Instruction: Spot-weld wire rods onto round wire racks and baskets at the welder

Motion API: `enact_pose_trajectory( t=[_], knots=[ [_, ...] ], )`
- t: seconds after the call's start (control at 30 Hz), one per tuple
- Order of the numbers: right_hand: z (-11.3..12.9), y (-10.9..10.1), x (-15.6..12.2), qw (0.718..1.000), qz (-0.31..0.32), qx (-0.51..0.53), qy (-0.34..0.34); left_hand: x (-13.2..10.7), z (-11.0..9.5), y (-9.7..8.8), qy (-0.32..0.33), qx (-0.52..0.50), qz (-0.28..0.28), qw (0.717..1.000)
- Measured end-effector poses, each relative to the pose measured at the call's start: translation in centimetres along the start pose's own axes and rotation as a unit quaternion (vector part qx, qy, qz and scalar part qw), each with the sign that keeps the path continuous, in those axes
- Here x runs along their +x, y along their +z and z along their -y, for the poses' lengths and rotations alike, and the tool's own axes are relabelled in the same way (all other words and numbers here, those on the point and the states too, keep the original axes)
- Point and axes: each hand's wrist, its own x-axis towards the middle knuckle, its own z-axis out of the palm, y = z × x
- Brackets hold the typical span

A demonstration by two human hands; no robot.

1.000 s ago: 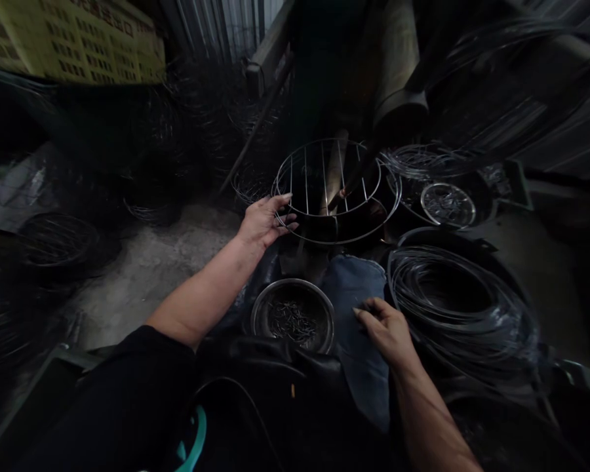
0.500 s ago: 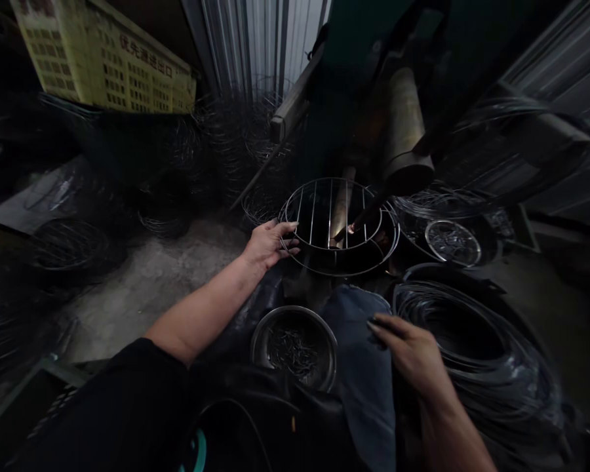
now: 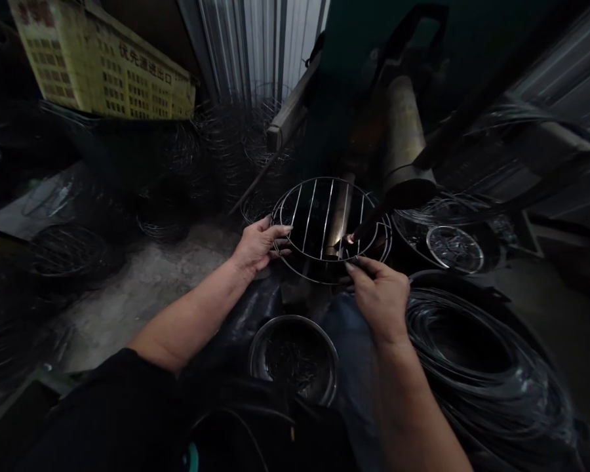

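A round wire rack point(image 3: 319, 216) with parallel bars and two rings sits on the welding machine in front of me. My left hand point(image 3: 258, 246) grips its left rim, fingers curled over the wire. At the rack's near right edge my right hand point(image 3: 378, 292) is closed in a pinch on a small piece I cannot make out. A copper electrode tip point(image 3: 356, 235) points down at the rack just above my right hand. Below the rack, a metal bowl point(image 3: 295, 354) holds several short wire pieces.
A large coil of dark wire point(image 3: 476, 360) lies at the right. Beyond it sit more wire rings and a shiny round disc point(image 3: 455, 248). Stacks of wire baskets point(image 3: 69, 252) stand at the left on the concrete floor. A yellow sign point(image 3: 98, 65) hangs at the upper left.
My right hand rose from beside the bowl up to the rack's near right edge. My left hand stays on the rack's left rim. The view tilted up slightly.
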Motion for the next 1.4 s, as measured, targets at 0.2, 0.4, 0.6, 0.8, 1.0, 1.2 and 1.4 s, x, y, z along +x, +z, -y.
enact_pose_trajectory(
  t=[0.2,0.4,0.6,0.8,1.0,1.2,1.4],
  knots=[
    [-0.6,0.7,-1.8,0.983,-0.064,0.161,0.060,0.6,-0.6,-0.1,-0.017,0.009,0.012,1.000],
    [-0.3,0.6,-2.0,0.976,-0.068,0.198,0.058,1.6,-1.4,0.0,-0.048,0.016,0.014,0.999],
    [0.1,0.9,-1.2,0.973,-0.073,0.215,0.033,2.8,-2.3,-0.1,-0.047,0.024,0.024,0.998],
    [-0.3,1.3,-0.8,0.971,-0.072,0.224,0.047,2.9,-2.6,0.1,-0.038,0.031,0.025,0.998],
    [-0.1,1.2,-0.5,0.968,-0.071,0.238,0.049,3.1,-2.6,0.3,-0.046,0.021,0.016,0.999],
    [0.2,1.1,0.7,0.966,-0.058,0.244,0.059,3.8,-2.9,0.5,-0.061,0.020,-0.011,0.998],
    [-0.1,1.2,1.1,0.965,-0.057,0.250,0.063,3.8,-3.2,0.9,-0.072,0.039,-0.018,0.997]
  ],
)
